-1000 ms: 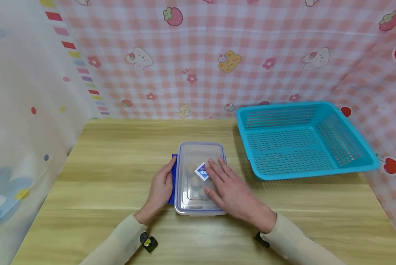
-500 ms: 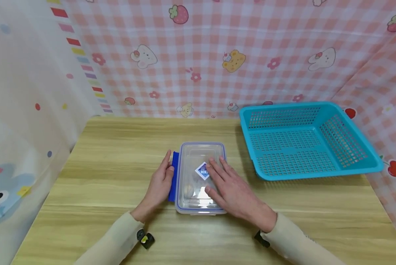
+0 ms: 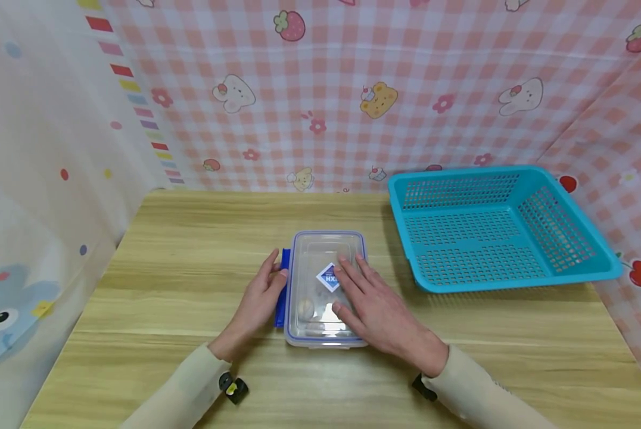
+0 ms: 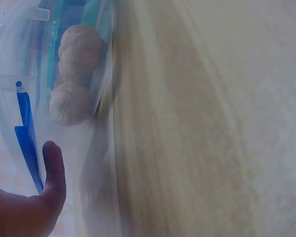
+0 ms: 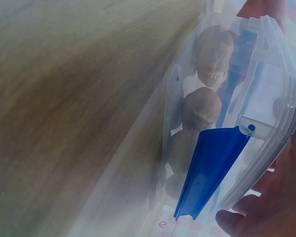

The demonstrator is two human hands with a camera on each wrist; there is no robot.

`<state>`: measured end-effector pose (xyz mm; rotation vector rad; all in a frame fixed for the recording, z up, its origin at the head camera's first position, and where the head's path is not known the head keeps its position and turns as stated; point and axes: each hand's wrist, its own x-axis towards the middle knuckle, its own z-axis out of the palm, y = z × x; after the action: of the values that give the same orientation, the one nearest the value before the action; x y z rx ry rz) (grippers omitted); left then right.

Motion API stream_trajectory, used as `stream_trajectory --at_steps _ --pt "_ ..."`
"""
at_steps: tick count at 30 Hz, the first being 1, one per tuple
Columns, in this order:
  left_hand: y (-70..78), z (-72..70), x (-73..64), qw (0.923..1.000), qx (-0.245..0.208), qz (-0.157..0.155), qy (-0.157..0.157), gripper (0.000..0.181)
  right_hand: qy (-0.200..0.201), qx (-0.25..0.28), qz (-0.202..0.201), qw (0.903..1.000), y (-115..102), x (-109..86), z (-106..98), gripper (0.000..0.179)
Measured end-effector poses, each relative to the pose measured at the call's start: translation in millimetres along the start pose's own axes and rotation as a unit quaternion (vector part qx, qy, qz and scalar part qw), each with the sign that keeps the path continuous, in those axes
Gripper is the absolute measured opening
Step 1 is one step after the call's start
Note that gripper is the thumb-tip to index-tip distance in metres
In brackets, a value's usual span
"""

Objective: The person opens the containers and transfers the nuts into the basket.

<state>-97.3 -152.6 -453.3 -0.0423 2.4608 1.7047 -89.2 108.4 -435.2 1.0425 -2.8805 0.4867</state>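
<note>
A clear plastic food container (image 3: 301,256) with a blue-edged lid stands on the table. Round, wrinkled, pale brown things (image 4: 71,101) lie inside it. Along its left side a blue latch (image 3: 281,304) sticks outward; another blue latch (image 5: 209,168) hangs swung out in the right wrist view. My left hand (image 3: 253,307) is beside the left latch, its thumb on or very close to it and the fingers fairly straight. Flat on the lid, fingers spread, rests my right hand (image 3: 382,313), partly covering a diamond-shaped label (image 3: 327,277).
A turquoise perforated basket (image 3: 467,244) stands at the back right of the wooden table (image 3: 192,238). Behind the table hangs a pink checked cloth (image 3: 320,71), with a whitish patterned cloth (image 3: 36,119) on the left.
My left index fingertip has come away from the left latch, while the thumb has moved onto or close to it. The right hand and the container have stayed in place.
</note>
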Motion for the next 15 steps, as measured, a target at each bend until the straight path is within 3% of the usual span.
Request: stream_trajectory --at_steps 9,15 --pt "-1.9 0.4 0.5 0.9999 0.014 0.004 0.005 0.065 -0.002 0.005 0.009 0.9999 -0.3 -0.3 0.1 0.067" --pt "-1.5 0.1 -2.6 0.9997 -0.019 0.015 -0.005 0.063 -0.003 0.007 0.018 0.9998 -0.9 -0.1 0.4 0.068"
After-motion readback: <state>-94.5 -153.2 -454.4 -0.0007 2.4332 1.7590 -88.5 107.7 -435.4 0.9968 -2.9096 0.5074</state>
